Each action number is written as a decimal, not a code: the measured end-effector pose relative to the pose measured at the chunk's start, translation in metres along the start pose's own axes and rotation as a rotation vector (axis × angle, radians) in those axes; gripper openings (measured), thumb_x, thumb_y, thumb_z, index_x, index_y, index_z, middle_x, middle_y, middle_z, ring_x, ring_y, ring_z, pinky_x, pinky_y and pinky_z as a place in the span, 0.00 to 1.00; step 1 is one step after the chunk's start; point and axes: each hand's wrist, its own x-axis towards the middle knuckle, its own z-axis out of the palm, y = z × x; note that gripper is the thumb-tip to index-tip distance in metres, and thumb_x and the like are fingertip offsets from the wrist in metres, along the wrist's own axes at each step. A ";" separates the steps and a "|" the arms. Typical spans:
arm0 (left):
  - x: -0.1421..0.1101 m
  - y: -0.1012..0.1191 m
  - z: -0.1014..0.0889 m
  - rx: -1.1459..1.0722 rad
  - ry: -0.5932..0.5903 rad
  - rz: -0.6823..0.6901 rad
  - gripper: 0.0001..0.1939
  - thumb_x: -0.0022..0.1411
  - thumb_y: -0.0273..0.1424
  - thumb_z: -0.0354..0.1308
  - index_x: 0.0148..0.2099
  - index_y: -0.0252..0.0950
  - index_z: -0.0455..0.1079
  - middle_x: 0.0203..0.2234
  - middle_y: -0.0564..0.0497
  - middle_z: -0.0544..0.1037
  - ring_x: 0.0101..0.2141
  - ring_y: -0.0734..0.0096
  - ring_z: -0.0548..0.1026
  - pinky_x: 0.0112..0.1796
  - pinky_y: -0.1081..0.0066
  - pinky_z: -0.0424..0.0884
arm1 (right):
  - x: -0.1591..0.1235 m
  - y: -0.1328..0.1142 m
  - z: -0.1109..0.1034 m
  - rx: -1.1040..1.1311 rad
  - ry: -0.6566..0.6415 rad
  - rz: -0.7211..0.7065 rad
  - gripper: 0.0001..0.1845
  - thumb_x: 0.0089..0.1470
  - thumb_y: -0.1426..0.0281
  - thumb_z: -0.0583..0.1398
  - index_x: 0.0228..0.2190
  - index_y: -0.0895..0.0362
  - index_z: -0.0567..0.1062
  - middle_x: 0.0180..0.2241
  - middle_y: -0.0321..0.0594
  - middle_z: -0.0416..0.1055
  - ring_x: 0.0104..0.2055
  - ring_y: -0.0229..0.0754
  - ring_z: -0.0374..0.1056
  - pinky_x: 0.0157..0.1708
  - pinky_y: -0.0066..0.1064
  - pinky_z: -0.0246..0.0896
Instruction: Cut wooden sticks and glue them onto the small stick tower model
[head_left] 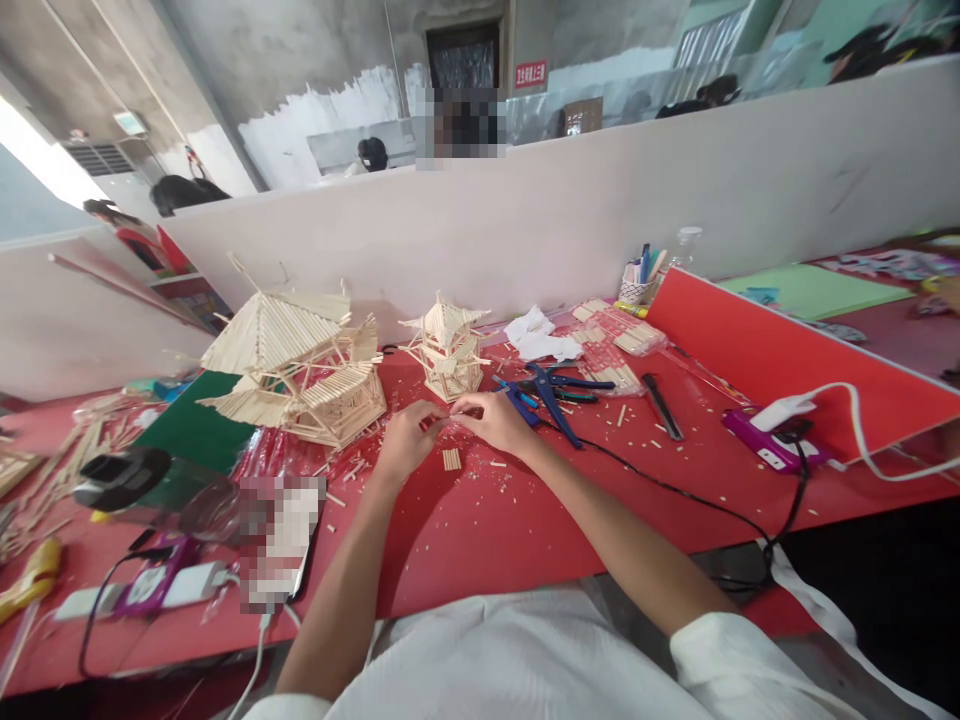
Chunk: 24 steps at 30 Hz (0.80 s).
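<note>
My left hand [410, 436] and my right hand [491, 419] come together over the red table [450, 550], fingertips pinched close to each other. Whatever lies between the fingers is too small to make out. Just below them a little panel of joined wooden sticks [451, 459] lies flat. Right behind my hands stands a small stick-built pavilion model [448, 350] with a pointed roof. A larger stick pavilion model [300, 365] is to the left, its roof panels sloping outward. Stick scraps and crumbs are scattered around my hands.
Blue-handled cutters [551, 400] and a dark knife [662, 407] lie on the right, near packs of sticks [611, 340]. A red board [795, 370] leans behind a purple power strip [776, 440]. A bottle [165, 490] and a phone [289, 540] are at left. A white partition [525, 220] runs behind.
</note>
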 end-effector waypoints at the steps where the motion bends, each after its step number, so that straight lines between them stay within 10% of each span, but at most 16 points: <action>1: 0.000 0.001 0.000 0.040 0.001 0.008 0.06 0.64 0.26 0.59 0.38 0.38 0.77 0.32 0.51 0.80 0.33 0.69 0.76 0.37 0.72 0.69 | 0.000 0.000 0.001 -0.002 0.003 -0.002 0.05 0.55 0.73 0.65 0.35 0.56 0.81 0.35 0.41 0.82 0.37 0.44 0.78 0.40 0.31 0.69; 24: -0.002 0.003 0.001 0.217 -0.070 0.029 0.06 0.68 0.28 0.54 0.40 0.38 0.73 0.35 0.48 0.78 0.33 0.67 0.75 0.34 0.72 0.65 | -0.001 -0.001 0.000 -0.150 -0.006 -0.055 0.03 0.56 0.71 0.66 0.33 0.55 0.83 0.32 0.40 0.82 0.32 0.41 0.76 0.35 0.27 0.66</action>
